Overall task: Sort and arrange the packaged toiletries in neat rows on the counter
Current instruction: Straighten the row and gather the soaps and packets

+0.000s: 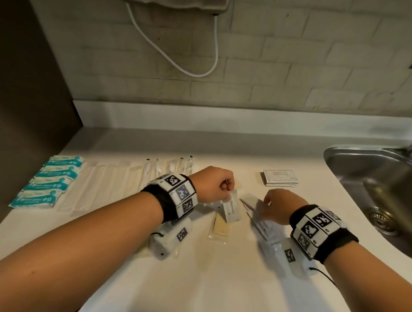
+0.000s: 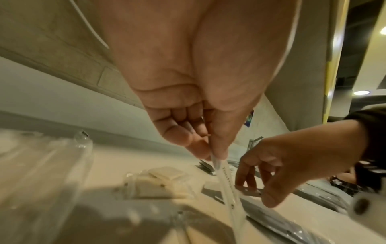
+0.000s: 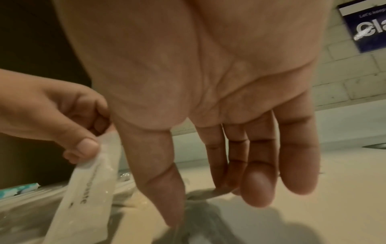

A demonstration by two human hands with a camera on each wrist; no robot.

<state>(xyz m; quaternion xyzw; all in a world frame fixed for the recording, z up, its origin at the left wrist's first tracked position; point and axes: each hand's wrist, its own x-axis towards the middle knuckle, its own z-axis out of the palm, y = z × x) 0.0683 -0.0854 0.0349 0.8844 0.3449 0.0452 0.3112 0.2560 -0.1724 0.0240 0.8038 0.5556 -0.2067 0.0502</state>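
The left hand [image 1: 219, 184], at the centre of the head view, pinches the top end of a white toothpaste sachet [image 1: 232, 209] between thumb and curled fingers [image 2: 196, 145], so the sachet hangs with its long axis running down and toward the bottom of the frame, its lower end near or on the desk [image 1: 193, 286]; contact there cannot be told. Just to the right in the frame, the right hand [image 1: 277, 207] reaches down with fingers [image 3: 256, 181] fairly straight and slightly apart, the tips touching the near end of another flat white sachet [image 1: 251, 202] that lies on the desk, long axis slanting from upper left to lower right. Whether it is yet pinched cannot be told. More toothpaste sachets [image 1: 271, 233] lie partly under the right wrist. The sorted rows sit at the left of the frame: teal-and-white packets [image 1: 48, 182], then clear long packets [image 1: 103, 186], then toothbrush packets [image 1: 173, 165]; a stack of flat sachets [image 1: 279, 177] rests toward the upper right, near the sink [image 1: 377, 188]. The open gap for a toothpaste row seems to lie just above the hands, nearer the left one.
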